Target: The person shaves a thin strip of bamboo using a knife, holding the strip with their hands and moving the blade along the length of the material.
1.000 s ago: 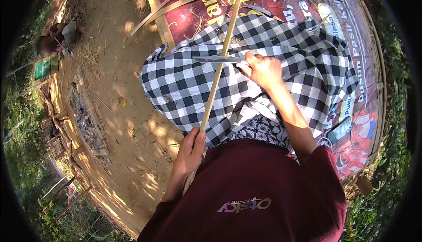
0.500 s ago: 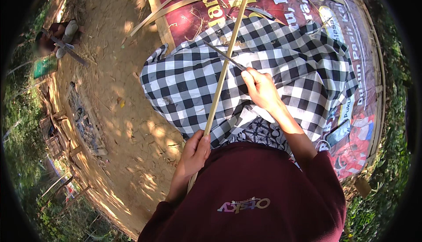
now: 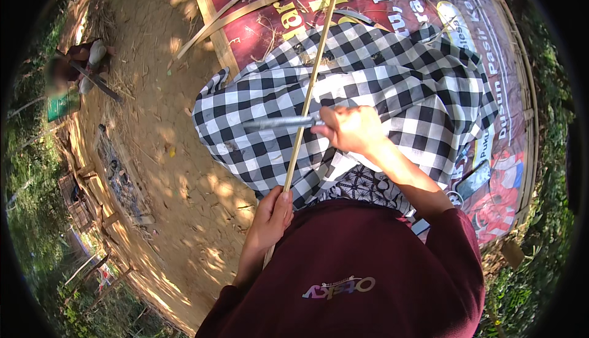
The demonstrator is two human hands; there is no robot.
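Note:
A long, thin bamboo strip [image 3: 315, 71] slants up and away across my lap, its far part lying over a black-and-white checked cloth [image 3: 245, 101]. My left hand [image 3: 273, 216] is closed round the strip's near part, beside my hip. In my right hand [image 3: 354, 130] is the handle of a knife [image 3: 279, 123], its blade smeared by motion and pointing left. The blade crosses the strip close to my right fingers; whether it touches the strip I cannot tell. The checked cloth covers my legs.
A printed banner [image 3: 251, 37] lies beneath the cloth, with curved bamboo strips [image 3: 270, 1] and a curved blade [image 3: 356, 16] on it. A phone [image 3: 472, 179] rests at right. Bare earth [image 3: 178, 184] spreads left, where another person [image 3: 86, 62] sits holding a long blade [image 3: 98, 82].
My right hand has drawn the knife nearer to me along the strip, and the blade has swung to lie almost level. My left hand keeps its hold.

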